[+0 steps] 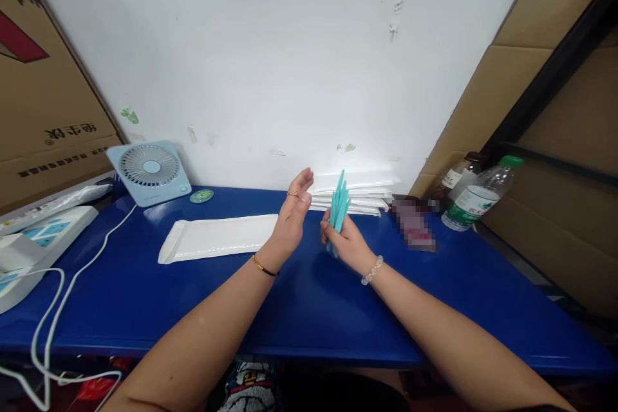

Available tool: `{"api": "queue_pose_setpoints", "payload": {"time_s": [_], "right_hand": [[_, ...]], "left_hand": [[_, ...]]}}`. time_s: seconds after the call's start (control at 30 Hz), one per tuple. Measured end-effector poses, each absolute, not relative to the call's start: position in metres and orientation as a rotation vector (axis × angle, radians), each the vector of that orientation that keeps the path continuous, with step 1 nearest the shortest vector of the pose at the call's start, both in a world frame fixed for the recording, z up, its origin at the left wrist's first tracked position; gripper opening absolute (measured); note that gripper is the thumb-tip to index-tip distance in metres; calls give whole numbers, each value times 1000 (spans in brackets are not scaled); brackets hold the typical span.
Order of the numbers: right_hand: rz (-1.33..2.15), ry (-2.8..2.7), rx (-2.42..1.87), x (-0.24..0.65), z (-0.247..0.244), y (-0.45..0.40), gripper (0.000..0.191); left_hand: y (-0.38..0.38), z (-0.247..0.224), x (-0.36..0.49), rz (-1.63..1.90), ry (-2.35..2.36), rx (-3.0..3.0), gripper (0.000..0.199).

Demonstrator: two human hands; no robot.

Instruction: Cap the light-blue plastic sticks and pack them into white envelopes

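A bundle of thin turquoise sticks (pixel 340 205) stands roughly upright in my right hand (pixel 344 237), whose fingers are wrapped round its lower part. To the left of the bundle, my left hand (pixel 291 217) is raised with its fingers stretched out and nothing in it; it does not touch the sticks. One white padded envelope (pixel 217 236) lies flat on the blue table (pixel 309 322), its right end partly behind my left hand. Behind both hands, against the wall, is a stack of several white envelopes (pixel 360 193).
A light blue fan (pixel 152 170) and a small green disc (pixel 201 196) stand at the back left. White power strips with cables (pixel 53 238) line the left edge. Two bottles (pixel 476 203) and a blurred reddish item (pixel 415 225) are at the right, beside cardboard (pixel 521 51).
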State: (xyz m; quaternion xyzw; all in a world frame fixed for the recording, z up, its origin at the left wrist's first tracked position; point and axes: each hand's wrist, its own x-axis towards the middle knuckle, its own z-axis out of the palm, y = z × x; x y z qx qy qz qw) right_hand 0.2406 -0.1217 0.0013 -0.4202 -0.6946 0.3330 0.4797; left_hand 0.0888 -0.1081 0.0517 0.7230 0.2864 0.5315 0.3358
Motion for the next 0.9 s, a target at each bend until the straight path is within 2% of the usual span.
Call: {"api": "queue_pose_setpoints", "payload": {"time_s": [0.1,0.23,0.37,0.47,0.53,0.6,0.63,0.7,0.8,0.9], "right_hand": [[855,-1771,-1002,228,-7,-125,17],[857,-1800,-990,225,-15,-123,18],[971,-1813,-1029,230,-14,-119,35],[1017,-1801,-1050,238,-8,-118,41],[1043,-1755,-1059,246,-3,-117,40],[1094,-1676,-1054,253,1,-116,37],[1125,-1634,-1046,256,2,-116,36],[1163,-1576,-1027,261,5,-115,33],[1149,-1553,-1019,266,5,-113,32],[1123,-1520,-1029,269,6,-112,32]], "left_hand": [[-118,53,96,1414,634,1918,55],[-125,54,99,1251,479,2046,47],[-117,59,85,1060,502,2068,48],[-91,59,48,889,779,2264,65],[-67,53,15,589,1173,2384,72],[-46,44,-16,250,1674,2254,80],[-38,39,-28,121,1794,2175,81],[-29,32,-41,10,1762,2099,69],[-26,30,-41,149,1657,2074,34],[-29,36,-28,723,1658,1889,25]]}}
